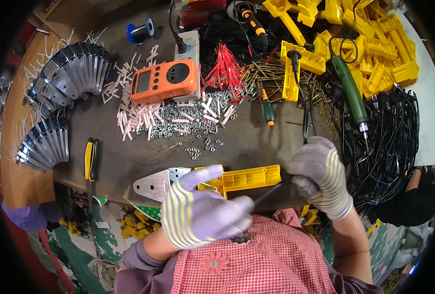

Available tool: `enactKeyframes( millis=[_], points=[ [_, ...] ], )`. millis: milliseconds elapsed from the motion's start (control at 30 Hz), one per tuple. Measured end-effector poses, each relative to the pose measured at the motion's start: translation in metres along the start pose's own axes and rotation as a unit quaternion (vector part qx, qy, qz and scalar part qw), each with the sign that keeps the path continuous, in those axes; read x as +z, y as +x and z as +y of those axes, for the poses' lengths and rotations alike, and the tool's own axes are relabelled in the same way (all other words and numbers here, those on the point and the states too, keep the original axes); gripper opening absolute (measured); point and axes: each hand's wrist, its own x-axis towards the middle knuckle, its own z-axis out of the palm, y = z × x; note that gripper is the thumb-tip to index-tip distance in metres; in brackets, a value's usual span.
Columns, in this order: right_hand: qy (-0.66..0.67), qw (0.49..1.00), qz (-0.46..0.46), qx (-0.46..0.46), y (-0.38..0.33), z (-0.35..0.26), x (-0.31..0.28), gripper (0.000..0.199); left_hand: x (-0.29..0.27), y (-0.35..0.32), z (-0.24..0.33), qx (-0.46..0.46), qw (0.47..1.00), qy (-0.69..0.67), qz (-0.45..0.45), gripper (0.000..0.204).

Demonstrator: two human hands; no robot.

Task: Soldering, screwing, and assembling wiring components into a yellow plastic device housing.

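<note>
Just beyond the left hand (205,210), a yellow plastic handle (254,179) lies lengthwise, its ribbed, hollow side showing and its far end pointing toward the right hand (320,176). A tapered silver metal plate (150,186) with dark holes lies flat to the left of the left hand, partly covered by it. A thin dark strand (268,194), blurred, slants between both hands' fingertips
</note>
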Motion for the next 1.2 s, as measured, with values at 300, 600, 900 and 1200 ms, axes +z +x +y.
enactKeyframes(
  millis=[300, 600, 900, 1200],
  points=[
    [-0.083, 0.996, -0.018, 0.014, -0.007, 0.005, 0.018, 0.020, 0.024, -0.005, -0.009, -0.085, 0.987, 0.119, 0.064, 0.018],
    [-0.092, 0.995, -0.020, -0.010, 0.006, -0.034, 0.018, 0.022, 0.027, 0.000, -0.011, -0.100, 0.975, 0.196, 0.011, 0.029],
    [-0.018, 0.990, -0.128, -0.060, 0.018, -0.048, 0.060, 0.028, 0.010, -0.051, 0.017, -0.016, 0.936, 0.335, -0.107, 0.033],
    [-0.003, 0.983, -0.171, -0.071, 0.042, -0.055, 0.057, 0.031, 0.013, -0.050, 0.027, -0.014, 0.917, 0.354, -0.183, 0.037]
  ],
)
